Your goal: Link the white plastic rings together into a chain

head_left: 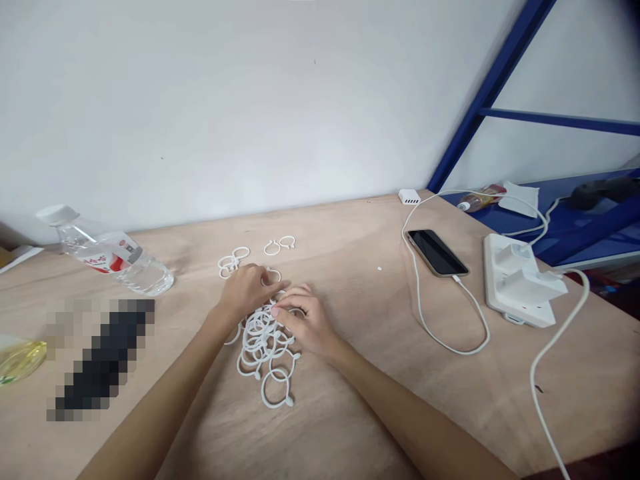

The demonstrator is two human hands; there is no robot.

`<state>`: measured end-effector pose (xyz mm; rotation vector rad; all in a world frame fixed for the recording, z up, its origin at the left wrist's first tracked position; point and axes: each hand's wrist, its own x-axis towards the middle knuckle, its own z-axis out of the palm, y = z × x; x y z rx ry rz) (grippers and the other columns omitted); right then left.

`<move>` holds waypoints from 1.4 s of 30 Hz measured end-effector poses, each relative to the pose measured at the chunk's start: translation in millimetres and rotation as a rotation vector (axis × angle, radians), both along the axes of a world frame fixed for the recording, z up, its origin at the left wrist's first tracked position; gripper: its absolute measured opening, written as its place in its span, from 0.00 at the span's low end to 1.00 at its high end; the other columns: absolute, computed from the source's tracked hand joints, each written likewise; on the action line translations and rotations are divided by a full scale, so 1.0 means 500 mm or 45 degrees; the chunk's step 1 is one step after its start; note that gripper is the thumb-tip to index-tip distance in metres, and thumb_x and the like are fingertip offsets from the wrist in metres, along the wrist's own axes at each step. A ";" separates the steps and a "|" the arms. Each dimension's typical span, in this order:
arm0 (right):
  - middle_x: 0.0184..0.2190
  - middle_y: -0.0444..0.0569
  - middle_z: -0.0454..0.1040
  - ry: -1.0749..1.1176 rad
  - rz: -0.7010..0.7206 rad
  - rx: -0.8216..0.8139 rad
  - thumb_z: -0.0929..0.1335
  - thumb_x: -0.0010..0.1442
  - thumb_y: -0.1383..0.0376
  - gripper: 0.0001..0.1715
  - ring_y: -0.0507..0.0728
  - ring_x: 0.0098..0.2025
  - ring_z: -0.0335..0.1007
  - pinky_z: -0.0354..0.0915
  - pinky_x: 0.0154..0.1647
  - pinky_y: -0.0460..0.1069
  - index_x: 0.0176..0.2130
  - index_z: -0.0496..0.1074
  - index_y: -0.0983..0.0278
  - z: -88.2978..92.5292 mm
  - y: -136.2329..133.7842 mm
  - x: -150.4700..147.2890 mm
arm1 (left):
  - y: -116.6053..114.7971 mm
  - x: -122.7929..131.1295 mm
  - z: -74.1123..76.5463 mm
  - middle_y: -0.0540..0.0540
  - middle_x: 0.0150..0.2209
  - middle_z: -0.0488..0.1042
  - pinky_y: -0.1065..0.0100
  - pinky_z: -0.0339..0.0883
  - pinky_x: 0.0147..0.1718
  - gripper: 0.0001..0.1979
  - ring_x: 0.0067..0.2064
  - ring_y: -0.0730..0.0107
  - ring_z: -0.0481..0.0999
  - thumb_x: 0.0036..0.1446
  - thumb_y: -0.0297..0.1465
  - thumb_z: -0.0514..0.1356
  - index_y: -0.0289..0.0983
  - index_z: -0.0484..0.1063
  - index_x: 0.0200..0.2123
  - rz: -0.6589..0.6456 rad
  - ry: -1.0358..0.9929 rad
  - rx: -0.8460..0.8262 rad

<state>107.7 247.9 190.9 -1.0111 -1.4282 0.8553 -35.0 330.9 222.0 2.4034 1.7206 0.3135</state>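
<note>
A loose pile of white plastic rings (263,337), each with a small tab, lies on the wooden table (360,413). At the pile's upper left is my left hand (250,290), palm down with its fingers bent; what its fingertips touch is hidden. My right hand (307,320) rests at the upper right side of the pile, fingers curled and thumb toward the rings; whether it grips one is unclear. Beyond my hands lie a few more rings (241,253) on the left and two touching rings (273,248) farther right.
A water bottle (117,257) lies at the left, above a pixelated dark object (105,360). To the right are a phone (439,253) on a white cable, a power strip (520,283) with plugs, and a small white box (409,197). A blue frame (480,110) stands behind.
</note>
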 end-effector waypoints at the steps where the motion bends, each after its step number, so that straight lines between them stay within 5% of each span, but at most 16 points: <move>1: 0.29 0.46 0.77 0.007 0.000 -0.004 0.72 0.52 0.66 0.03 0.57 0.41 0.70 0.61 0.49 0.53 0.26 0.78 0.60 0.000 0.000 0.000 | 0.002 0.003 0.001 0.40 0.28 0.76 0.64 0.61 0.31 0.21 0.32 0.56 0.74 0.47 0.50 0.58 0.38 0.73 0.22 0.003 0.009 -0.011; 8: 0.30 0.48 0.77 0.086 -0.064 -0.054 0.71 0.52 0.66 0.02 0.57 0.40 0.68 0.62 0.44 0.51 0.29 0.78 0.61 -0.001 0.000 0.001 | 0.003 0.000 0.004 0.45 0.33 0.77 0.64 0.66 0.34 0.11 0.35 0.61 0.75 0.48 0.38 0.59 0.38 0.72 0.32 -0.038 -0.184 -0.056; 13: 0.37 0.49 0.77 0.257 -0.256 -0.219 0.68 0.55 0.63 0.13 0.56 0.39 0.70 0.63 0.39 0.49 0.41 0.76 0.62 -0.018 0.011 0.000 | -0.067 -0.017 0.021 0.45 0.43 0.75 0.63 0.72 0.38 0.14 0.38 0.66 0.76 0.43 0.33 0.61 0.37 0.66 0.36 -0.103 -0.791 -0.174; 19: 0.35 0.49 0.78 0.333 -0.126 -0.308 0.68 0.56 0.60 0.12 0.56 0.37 0.71 0.65 0.39 0.49 0.37 0.77 0.63 -0.014 0.012 0.002 | -0.140 -0.018 0.045 0.41 0.44 0.75 0.58 0.72 0.44 0.14 0.47 0.58 0.76 0.43 0.30 0.63 0.38 0.64 0.35 -0.114 -1.031 -0.234; 28: 0.28 0.45 0.77 0.520 0.008 -0.389 0.70 0.52 0.59 0.10 0.54 0.31 0.70 0.65 0.34 0.48 0.32 0.76 0.63 -0.005 0.011 0.007 | -0.149 -0.016 0.030 0.38 0.48 0.74 0.59 0.75 0.39 0.17 0.46 0.56 0.77 0.44 0.31 0.66 0.38 0.60 0.34 -0.093 -1.444 -0.433; 36: 0.26 0.43 0.76 0.589 0.067 -0.413 0.72 0.51 0.55 0.13 0.52 0.28 0.69 0.66 0.31 0.47 0.30 0.74 0.63 0.005 0.007 0.010 | -0.150 -0.021 0.033 0.35 0.50 0.72 0.55 0.73 0.45 0.16 0.49 0.54 0.76 0.47 0.32 0.66 0.37 0.61 0.34 -0.144 -1.518 -0.557; 42: 0.31 0.46 0.78 0.622 0.079 -0.390 0.72 0.51 0.56 0.12 0.55 0.33 0.73 0.68 0.37 0.49 0.31 0.76 0.62 -0.002 0.011 0.011 | -0.157 -0.016 0.029 0.36 0.51 0.72 0.56 0.73 0.45 0.13 0.51 0.56 0.74 0.51 0.32 0.64 0.37 0.61 0.36 -0.191 -1.470 -0.463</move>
